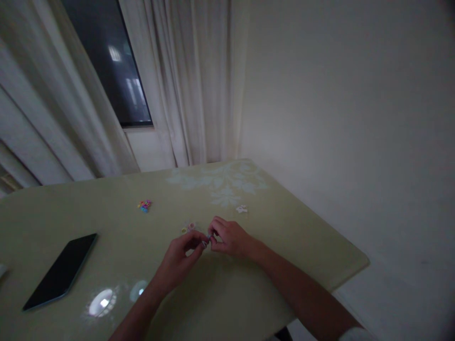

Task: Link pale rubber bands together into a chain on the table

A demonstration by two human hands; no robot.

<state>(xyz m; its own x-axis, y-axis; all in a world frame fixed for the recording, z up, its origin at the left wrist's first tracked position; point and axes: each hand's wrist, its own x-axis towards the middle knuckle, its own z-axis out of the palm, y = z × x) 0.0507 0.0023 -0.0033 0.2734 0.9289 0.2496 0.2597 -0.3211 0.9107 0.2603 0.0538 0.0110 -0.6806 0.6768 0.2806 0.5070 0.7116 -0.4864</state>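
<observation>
My left hand (183, 253) and my right hand (229, 238) meet over the middle of the pale green table (291, 237), fingertips pinched together on a tiny pale bead-like piece (207, 240) between them. It is too small to name. Just beyond my hands lie a few small pale pieces (189, 227). A little white piece (241, 209) lies farther back to the right. A small heap of bright multicoloured bits (144, 205) sits to the far left of my hands.
A dark phone or tablet (61, 271) lies flat at the table's left front. Curtains (185, 80) and a dark window (110, 61) stand behind the table. A plain wall runs along the right, with the table's right edge close to it.
</observation>
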